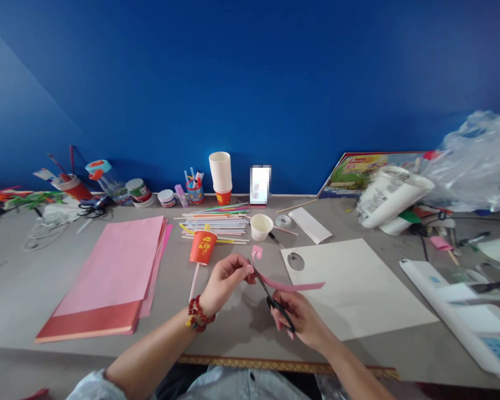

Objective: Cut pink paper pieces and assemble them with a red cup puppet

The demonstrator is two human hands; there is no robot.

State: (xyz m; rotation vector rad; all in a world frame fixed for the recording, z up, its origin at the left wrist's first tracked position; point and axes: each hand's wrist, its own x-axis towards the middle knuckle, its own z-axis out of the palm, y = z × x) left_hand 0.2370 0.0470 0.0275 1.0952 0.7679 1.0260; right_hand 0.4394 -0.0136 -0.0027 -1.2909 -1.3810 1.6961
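Observation:
My left hand (pixel 228 281), with a red bead bracelet at the wrist, pinches a narrow pink paper strip (pixel 302 287) near the middle of the desk. The strip's long end reaches right, over the white sheet. In my right hand (pixel 304 321) are black-handled scissors (pixel 265 289), fingers in the loops, blades up by the left fingertips and the strip. A small curled pink paper piece (pixel 257 253) shows just beyond the fingertips; whether it joins the strip I cannot tell. Left of the left hand lies an upturned red paper cup (pixel 203 248) with a pale straw.
Pink and red paper sheets (pixel 112 261) lie at left, a large white sheet (pixel 358 289) at right. Behind are straws (pixel 216 225), a white cup (pixel 261 226), stacked paper cups (pixel 220 172) and a lit phone (pixel 260 185). A power strip (pixel 445 311) lies far right.

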